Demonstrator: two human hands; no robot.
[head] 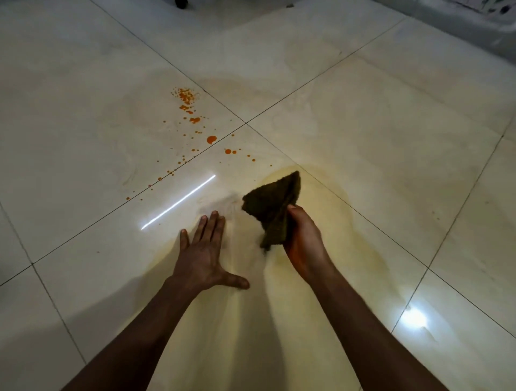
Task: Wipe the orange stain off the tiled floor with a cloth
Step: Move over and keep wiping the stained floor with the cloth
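Note:
An orange stain (211, 139) of scattered drops and splatters runs across the pale tiled floor (363, 145), from upper centre down toward the left. My right hand (303, 237) grips a dark brown-green cloth (275, 202), held bunched and lifted just above the floor, right of and nearer than the drops. My left hand (205, 252) lies flat on the tile with fingers spread, below the stain and left of the cloth. A yellowish wet smear (335, 212) surrounds the area under the cloth and my arms.
Dark grout lines cross near the stain at the tile joint (245, 123). A bright light streak (178, 202) and a glare spot (415, 318) reflect off the glossy floor. A dark object (181, 3) stands at the top edge; a pale patterned surface (474, 16) fills the top right corner.

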